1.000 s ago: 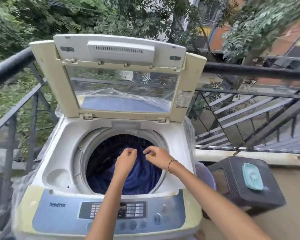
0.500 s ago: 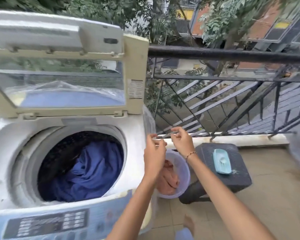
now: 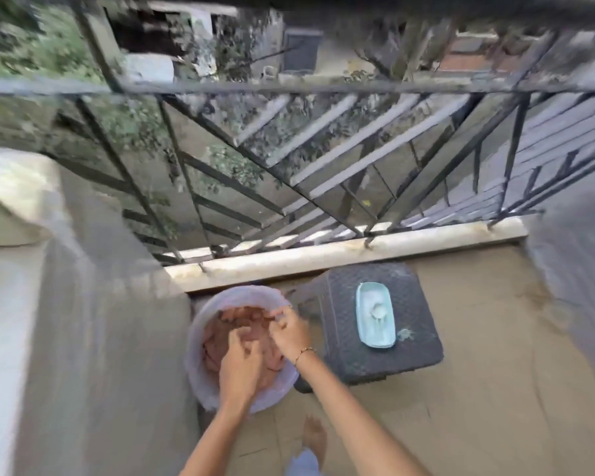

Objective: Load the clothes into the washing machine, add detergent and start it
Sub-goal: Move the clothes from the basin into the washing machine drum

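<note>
**Head view.** The pink clothes (image 3: pixel 220 338) are shown heaped in a pale round tub (image 3: pixel 200 383) that stands on the floor, just right of the washing machine (image 3: pixel 100 321) and touching or nearly touching its side wall. Both hands are lowered into the tub. The left hand (image 3: pixel 239 369) is placed on the near middle of the heap, and the right hand (image 3: pixel 289 333), marked by a bracelet (image 3: pixel 303 352), on its far right part. The fingers of each hand are curled down into the cloth, so the clothes are judged to be gripped by both, though motion blur softens the detail. The hands lie close together, almost touching.

The heap is seen to fill the tub as a crumpled mass, and no long axis can be made out. The decisive relation is that the load lies directly under the hands, while the machine rises to the left and stands higher than the tub. Its drum opening is not in view. A lift upward and then leftward is therefore judged to be called for, with the left hand the nearer to the machine.

A dark stool (image 3: pixel 416 355) bearing a light blue dish (image 3: pixel 375 317) is set just right of the tub. A metal railing (image 3: pixel 289 87) closes the far side, and a bare foot (image 3: pixel 313 438) is seen near the tub.
</note>
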`<action>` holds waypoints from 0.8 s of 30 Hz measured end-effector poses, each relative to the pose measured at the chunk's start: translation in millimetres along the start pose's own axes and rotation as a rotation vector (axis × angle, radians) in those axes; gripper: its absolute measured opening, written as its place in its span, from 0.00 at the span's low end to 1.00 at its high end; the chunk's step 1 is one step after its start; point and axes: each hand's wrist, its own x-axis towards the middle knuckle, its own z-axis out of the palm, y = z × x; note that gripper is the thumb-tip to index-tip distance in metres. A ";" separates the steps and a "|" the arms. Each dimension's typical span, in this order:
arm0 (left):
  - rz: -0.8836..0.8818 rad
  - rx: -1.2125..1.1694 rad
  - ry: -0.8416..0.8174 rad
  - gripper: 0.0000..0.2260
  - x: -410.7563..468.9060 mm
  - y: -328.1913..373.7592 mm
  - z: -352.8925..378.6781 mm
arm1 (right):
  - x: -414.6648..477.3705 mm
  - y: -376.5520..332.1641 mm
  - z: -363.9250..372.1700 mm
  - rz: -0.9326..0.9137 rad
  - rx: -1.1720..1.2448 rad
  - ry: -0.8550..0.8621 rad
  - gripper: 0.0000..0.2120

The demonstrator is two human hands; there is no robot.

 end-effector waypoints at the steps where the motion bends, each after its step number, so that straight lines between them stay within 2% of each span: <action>1: -0.039 0.031 -0.006 0.10 12.0 -14.3 12.7 | 10.8 15.2 6.2 0.020 0.000 -0.024 0.11; 7: -0.222 0.211 -0.082 0.15 81.5 -113.7 66.8 | 72.8 105.1 53.6 0.133 -0.075 -0.117 0.10; 10: -0.245 0.245 -0.076 0.10 110.7 -152.2 76.2 | 99.1 140.2 82.1 0.182 -0.098 -0.156 0.10; 16: -0.257 0.332 -0.113 0.15 171.0 -201.8 86.2 | 145.4 191.8 137.5 0.251 -0.146 -0.257 0.11; 18: -0.231 0.375 -0.126 0.20 194.0 -216.7 89.3 | 160.8 205.3 154.5 0.265 -0.188 -0.288 0.13; 21: -0.227 0.410 -0.144 0.35 223.9 -240.6 97.1 | 179.8 222.3 173.6 0.289 -0.248 -0.337 0.16; 24: -0.371 0.388 -0.064 0.46 251.1 -264.6 108.5 | 200.1 238.8 194.6 0.288 -0.428 -0.382 0.22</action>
